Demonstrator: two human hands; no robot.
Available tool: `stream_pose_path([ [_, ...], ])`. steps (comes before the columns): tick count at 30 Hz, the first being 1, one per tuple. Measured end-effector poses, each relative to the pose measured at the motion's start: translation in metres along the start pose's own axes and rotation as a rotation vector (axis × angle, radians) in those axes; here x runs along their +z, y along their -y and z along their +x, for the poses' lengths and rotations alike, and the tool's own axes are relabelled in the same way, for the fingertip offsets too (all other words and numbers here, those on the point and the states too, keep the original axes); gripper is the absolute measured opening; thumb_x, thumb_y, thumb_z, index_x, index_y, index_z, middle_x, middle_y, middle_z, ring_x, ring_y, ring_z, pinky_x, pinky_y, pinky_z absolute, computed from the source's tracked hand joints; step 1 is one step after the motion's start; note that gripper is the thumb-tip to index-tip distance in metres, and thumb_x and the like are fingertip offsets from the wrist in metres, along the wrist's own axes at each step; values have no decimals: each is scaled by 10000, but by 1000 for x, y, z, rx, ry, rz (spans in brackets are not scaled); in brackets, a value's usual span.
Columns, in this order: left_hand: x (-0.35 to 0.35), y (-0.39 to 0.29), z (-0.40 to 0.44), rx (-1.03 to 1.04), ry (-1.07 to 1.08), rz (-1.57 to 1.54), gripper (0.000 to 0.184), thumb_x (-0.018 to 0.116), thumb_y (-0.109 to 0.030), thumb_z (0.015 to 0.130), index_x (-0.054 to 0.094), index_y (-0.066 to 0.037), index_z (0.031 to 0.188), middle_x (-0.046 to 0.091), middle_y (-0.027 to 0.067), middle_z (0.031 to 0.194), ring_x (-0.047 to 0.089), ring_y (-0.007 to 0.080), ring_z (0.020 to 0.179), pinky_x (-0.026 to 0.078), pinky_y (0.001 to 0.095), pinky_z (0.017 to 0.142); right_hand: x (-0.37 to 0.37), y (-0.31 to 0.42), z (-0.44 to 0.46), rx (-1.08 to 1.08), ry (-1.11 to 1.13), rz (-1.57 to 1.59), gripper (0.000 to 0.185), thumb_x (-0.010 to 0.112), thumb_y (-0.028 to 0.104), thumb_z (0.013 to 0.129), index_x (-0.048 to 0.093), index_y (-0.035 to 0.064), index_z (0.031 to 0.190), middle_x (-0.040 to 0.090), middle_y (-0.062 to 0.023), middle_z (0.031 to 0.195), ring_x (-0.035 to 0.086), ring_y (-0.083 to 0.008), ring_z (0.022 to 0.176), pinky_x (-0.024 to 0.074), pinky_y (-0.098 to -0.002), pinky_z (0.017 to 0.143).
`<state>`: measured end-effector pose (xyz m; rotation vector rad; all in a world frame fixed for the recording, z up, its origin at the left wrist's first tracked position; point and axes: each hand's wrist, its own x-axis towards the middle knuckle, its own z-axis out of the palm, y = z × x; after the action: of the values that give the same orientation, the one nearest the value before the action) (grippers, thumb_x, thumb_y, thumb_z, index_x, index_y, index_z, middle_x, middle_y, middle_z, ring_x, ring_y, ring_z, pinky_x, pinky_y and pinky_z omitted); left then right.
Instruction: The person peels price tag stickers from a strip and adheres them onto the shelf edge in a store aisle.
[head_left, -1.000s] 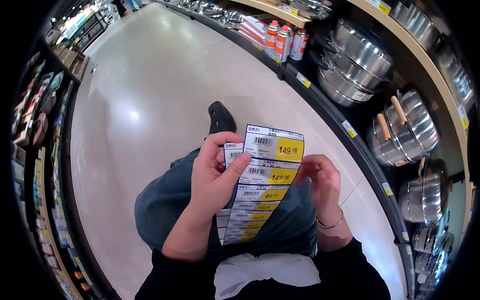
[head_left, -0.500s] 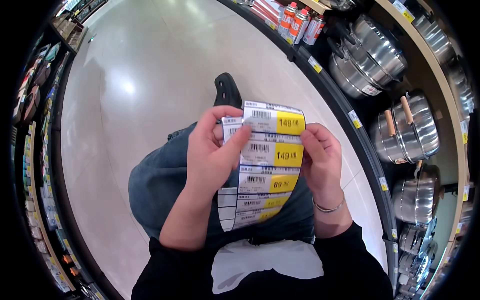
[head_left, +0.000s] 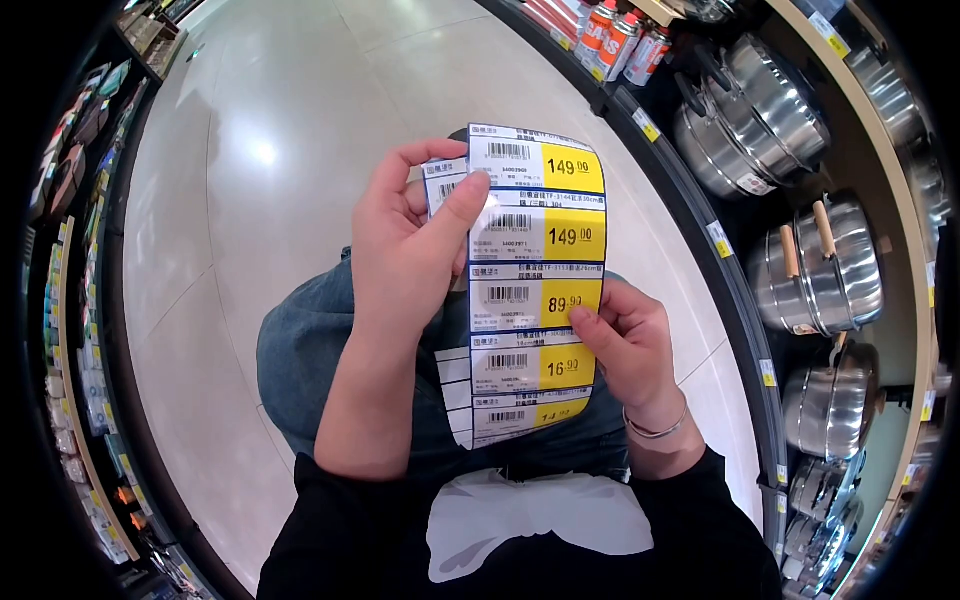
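Observation:
A long strip of price labels (head_left: 510, 243), white and yellow with barcodes, hangs in front of my lap. Its printed prices include 149.00 twice, 89.90 and 16.90. My left hand (head_left: 420, 240) pinches the upper left of the strip, thumb on the front and fingers behind. Behind the left edge shows another part of the strip, curling back, with blank white backing lower down. My right hand (head_left: 630, 340) grips the right edge beside the 89.90 label, its thumb on the front and the other fingers partly hidden behind.
To the right, a shelf holds steel steamer pots (head_left: 815, 265) and, farther off, orange and white gas cans (head_left: 617, 45). Shelf price tags (head_left: 719, 240) line its edge. Packed shelves (head_left: 75, 330) stand on the left. Between them runs a pale shiny floor (head_left: 260, 120).
The strip has been raised and flattened toward the camera, so its labels read more clearly. My right hand has slid down from near the top label to the 89.90 label.

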<state>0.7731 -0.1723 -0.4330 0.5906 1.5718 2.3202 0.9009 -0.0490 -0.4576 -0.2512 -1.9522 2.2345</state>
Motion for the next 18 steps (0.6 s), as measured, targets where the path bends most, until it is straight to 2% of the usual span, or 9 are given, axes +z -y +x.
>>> stream_pose_path([
  [4, 2, -2, 0, 28, 9, -2, 236, 528, -56, 774, 417, 15, 970, 577, 80, 674, 420, -2, 432, 314, 114, 375, -1, 2, 1, 3, -1, 8, 187, 487, 120, 816, 500, -50, 894, 585, -57, 722, 497, -35, 553, 344, -147, 436],
  [7, 4, -3, 3, 70, 22, -32, 233, 529, -55, 773, 420, 18, 966, 577, 78, 674, 422, 0, 440, 319, 114, 384, 0, 3, -1, 27, 0, 34, 201, 487, 112, 813, 495, -56, 924, 586, -76, 754, 523, -58, 600, 386, -158, 484],
  [9, 4, -4, 7, 91, 15, -10, 230, 529, -55, 773, 423, 18, 963, 577, 78, 675, 423, 0, 442, 321, 114, 387, 3, 3, -2, 8, -31, 200, 222, 484, 103, 811, 492, -64, 957, 586, -101, 807, 549, -94, 667, 430, -184, 562],
  [10, 5, -5, 10, 114, 6, 10, 228, 530, -55, 772, 425, 18, 961, 577, 77, 676, 423, 0, 445, 322, 114, 390, 2, 2, -4, 8, -31, 200, 222, 484, 103, 811, 492, -64, 957, 586, -101, 807, 549, -94, 667, 430, -184, 562],
  [12, 7, -6, 16, 118, -8, 4, 223, 530, -55, 771, 431, 15, 959, 577, 77, 674, 422, 2, 441, 322, 117, 388, -1, -2, -7, -70, 99, 94, 229, 482, 99, 809, 498, -68, 966, 582, -116, 847, 559, -125, 727, 449, -212, 627],
  [18, 7, -2, 27, 138, 2, 55, 218, 531, -57, 770, 436, 7, 956, 578, 78, 660, 432, 9, 440, 320, 124, 376, -2, 1, -5, 10, 89, -29, 231, 458, 76, 806, 494, -92, 960, 573, -137, 880, 564, -146, 752, 457, -223, 652],
])
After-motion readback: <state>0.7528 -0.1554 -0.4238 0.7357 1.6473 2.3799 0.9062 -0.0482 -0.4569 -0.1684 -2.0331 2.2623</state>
